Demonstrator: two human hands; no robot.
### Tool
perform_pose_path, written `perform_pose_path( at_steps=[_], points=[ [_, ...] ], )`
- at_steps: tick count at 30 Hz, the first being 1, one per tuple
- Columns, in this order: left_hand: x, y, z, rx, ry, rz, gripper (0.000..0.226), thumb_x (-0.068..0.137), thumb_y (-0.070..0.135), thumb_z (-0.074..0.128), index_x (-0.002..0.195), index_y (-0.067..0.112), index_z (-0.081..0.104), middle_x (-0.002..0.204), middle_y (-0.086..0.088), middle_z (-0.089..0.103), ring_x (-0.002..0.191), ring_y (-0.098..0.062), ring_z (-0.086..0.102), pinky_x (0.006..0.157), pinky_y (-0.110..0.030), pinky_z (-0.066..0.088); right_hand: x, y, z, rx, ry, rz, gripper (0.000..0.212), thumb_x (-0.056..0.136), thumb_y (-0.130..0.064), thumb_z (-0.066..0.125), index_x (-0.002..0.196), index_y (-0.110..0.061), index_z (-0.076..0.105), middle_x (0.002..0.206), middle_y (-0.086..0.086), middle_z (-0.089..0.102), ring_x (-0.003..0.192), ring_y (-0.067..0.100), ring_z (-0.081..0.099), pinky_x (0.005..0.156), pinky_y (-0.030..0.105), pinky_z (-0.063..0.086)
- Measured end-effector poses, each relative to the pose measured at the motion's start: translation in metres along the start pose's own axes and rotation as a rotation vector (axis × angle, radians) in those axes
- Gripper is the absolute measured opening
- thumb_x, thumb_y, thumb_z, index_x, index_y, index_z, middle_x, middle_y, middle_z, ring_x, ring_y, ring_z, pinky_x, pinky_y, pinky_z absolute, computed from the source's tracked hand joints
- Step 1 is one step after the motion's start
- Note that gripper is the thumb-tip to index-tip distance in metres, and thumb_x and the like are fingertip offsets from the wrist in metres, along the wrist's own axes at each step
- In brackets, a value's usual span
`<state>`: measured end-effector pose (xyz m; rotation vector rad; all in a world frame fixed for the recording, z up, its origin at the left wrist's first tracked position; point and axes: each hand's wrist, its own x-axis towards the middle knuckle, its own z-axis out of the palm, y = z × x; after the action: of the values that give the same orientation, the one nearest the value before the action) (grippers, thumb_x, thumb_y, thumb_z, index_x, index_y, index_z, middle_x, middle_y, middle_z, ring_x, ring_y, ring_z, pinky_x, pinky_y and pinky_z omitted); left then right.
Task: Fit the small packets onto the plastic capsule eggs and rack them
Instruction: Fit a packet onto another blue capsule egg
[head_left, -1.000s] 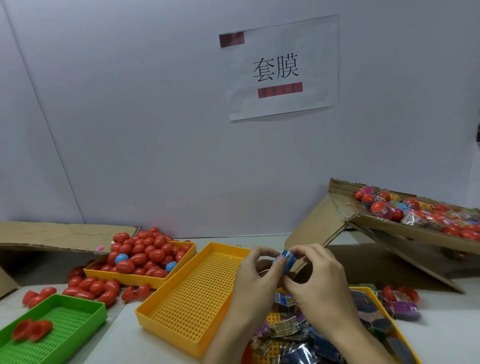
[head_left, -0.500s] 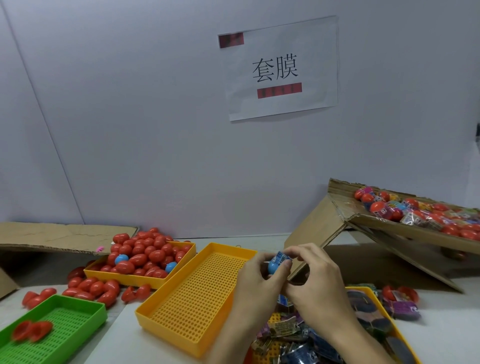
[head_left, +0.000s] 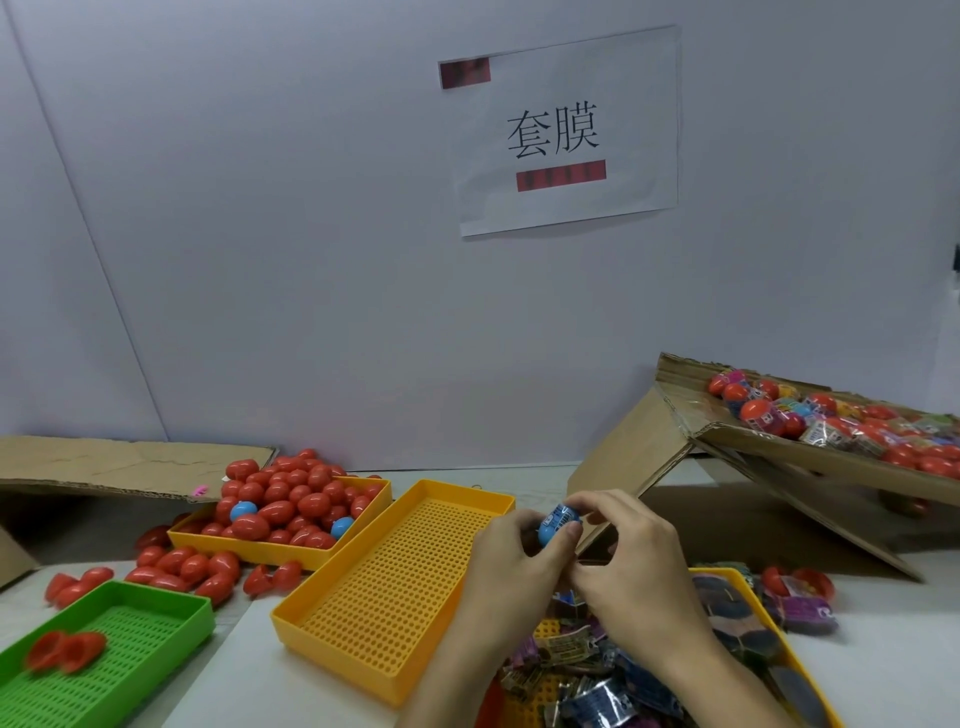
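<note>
change: packet now sits lower on blue egg (head_left: 557, 526) | left hand (head_left: 511, 582), right hand (head_left: 631, 564) both pinch it closed | fitting nearly done, racking next

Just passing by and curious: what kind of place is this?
Probably a small packing workstation: a yellow tray heaped with red capsule eggs, a paper sign on the wall, and a cardboard rack of wrapped eggs.

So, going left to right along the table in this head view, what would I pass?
Green tray → yellow tray heaped with red eggs → empty yellow tray → blue egg held in both hands → tilted cardboard box of wrapped eggs.
</note>
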<state>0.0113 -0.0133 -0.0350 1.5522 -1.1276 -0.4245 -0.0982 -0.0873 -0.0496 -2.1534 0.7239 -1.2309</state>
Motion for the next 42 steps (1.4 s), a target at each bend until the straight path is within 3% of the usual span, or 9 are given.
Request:
perform_pose_path(
  at_steps=[4, 11, 19, 23, 26, 29, 33, 36, 42],
  points=[
    [0.000, 0.001, 0.003, -0.015, 0.008, 0.028, 0.019, 0.092, 0.033, 0.068, 0.101, 0.017, 0.069, 0.088, -0.004, 0.071, 0.083, -0.017, 0.070, 0.076, -0.043, 0.060, 0.000, -0.003, 0.000, 0.019, -0.023, -0.019, 0.044, 0.073, -0.014, 0.083, 0.111, -0.030, 0.065, 0.103, -0.022, 0.060, 0.100, -0.001, 0.058, 0.080, 0.022, 0.056],
    [0.001, -0.001, 0.000, -0.021, -0.074, -0.005, 0.011, 0.096, 0.026, 0.064, 0.085, 0.022, 0.064, 0.082, -0.012, 0.069, 0.065, -0.016, 0.069, 0.057, -0.026, 0.058, 0.000, -0.003, -0.001, 0.024, -0.044, -0.071, 0.045, 0.073, -0.009, 0.082, 0.113, -0.025, 0.069, 0.099, -0.028, 0.058, 0.104, -0.016, 0.052, 0.074, 0.000, 0.046],
    [0.000, 0.004, -0.002, -0.138, -0.102, -0.055, 0.016, 0.096, 0.031, 0.063, 0.091, 0.017, 0.067, 0.082, -0.012, 0.072, 0.068, -0.019, 0.071, 0.063, -0.035, 0.062, 0.001, -0.005, 0.000, 0.057, -0.005, -0.090, 0.046, 0.076, -0.010, 0.082, 0.118, -0.020, 0.068, 0.103, -0.025, 0.059, 0.106, -0.014, 0.052, 0.077, 0.002, 0.046],
    [-0.004, 0.007, 0.002, -0.202, -0.129, -0.086, 0.018, 0.100, 0.031, 0.055, 0.093, 0.020, 0.067, 0.070, 0.003, 0.072, 0.063, -0.011, 0.070, 0.056, -0.022, 0.054, 0.001, -0.005, 0.000, 0.105, -0.006, -0.064, 0.047, 0.077, -0.005, 0.081, 0.121, -0.016, 0.068, 0.104, -0.028, 0.057, 0.107, -0.017, 0.050, 0.066, 0.002, 0.048],
    [-0.005, 0.008, 0.002, -0.217, -0.149, -0.095, 0.019, 0.102, 0.026, 0.053, 0.088, 0.020, 0.065, 0.065, 0.007, 0.071, 0.059, -0.008, 0.068, 0.053, -0.018, 0.051, 0.001, -0.004, -0.002, 0.104, -0.009, -0.060, 0.047, 0.079, -0.004, 0.079, 0.124, -0.014, 0.067, 0.105, -0.026, 0.057, 0.103, -0.015, 0.054, 0.069, 0.006, 0.052],
    [-0.004, 0.009, 0.001, -0.218, -0.144, -0.089, 0.017, 0.101, 0.027, 0.053, 0.090, 0.020, 0.065, 0.067, 0.005, 0.072, 0.061, -0.010, 0.070, 0.053, -0.019, 0.053, 0.001, -0.004, -0.002, 0.124, -0.019, -0.056, 0.048, 0.081, -0.003, 0.077, 0.126, -0.014, 0.065, 0.107, -0.024, 0.057, 0.104, -0.012, 0.055, 0.070, 0.010, 0.055],
    [-0.002, 0.006, 0.004, -0.263, -0.066, -0.093, 0.022, 0.099, 0.035, 0.055, 0.104, 0.018, 0.069, 0.091, -0.006, 0.074, 0.082, -0.020, 0.074, 0.070, -0.041, 0.062, 0.002, -0.006, -0.003, 0.126, 0.010, -0.087, 0.044, 0.079, -0.007, 0.080, 0.121, -0.015, 0.068, 0.107, -0.022, 0.060, 0.104, -0.017, 0.053, 0.072, 0.001, 0.047],
    [0.001, 0.005, 0.003, -0.321, -0.016, -0.107, 0.027, 0.102, 0.030, 0.049, 0.101, 0.013, 0.070, 0.090, -0.008, 0.073, 0.078, -0.016, 0.073, 0.066, -0.033, 0.061, 0.002, -0.007, -0.003, 0.073, 0.022, -0.101, 0.045, 0.079, -0.015, 0.081, 0.121, -0.018, 0.068, 0.108, -0.020, 0.062, 0.105, -0.012, 0.055, 0.083, 0.003, 0.046],
    [0.001, 0.002, 0.007, -0.458, -0.025, -0.135, 0.031, 0.103, 0.023, 0.047, 0.100, 0.006, 0.072, 0.088, -0.013, 0.076, 0.085, -0.024, 0.073, 0.071, -0.029, 0.059, 0.003, -0.005, -0.003, 0.053, 0.034, -0.091, 0.045, 0.079, -0.013, 0.081, 0.122, -0.016, 0.067, 0.106, -0.022, 0.059, 0.102, -0.007, 0.058, 0.085, 0.004, 0.047]
  ],
)
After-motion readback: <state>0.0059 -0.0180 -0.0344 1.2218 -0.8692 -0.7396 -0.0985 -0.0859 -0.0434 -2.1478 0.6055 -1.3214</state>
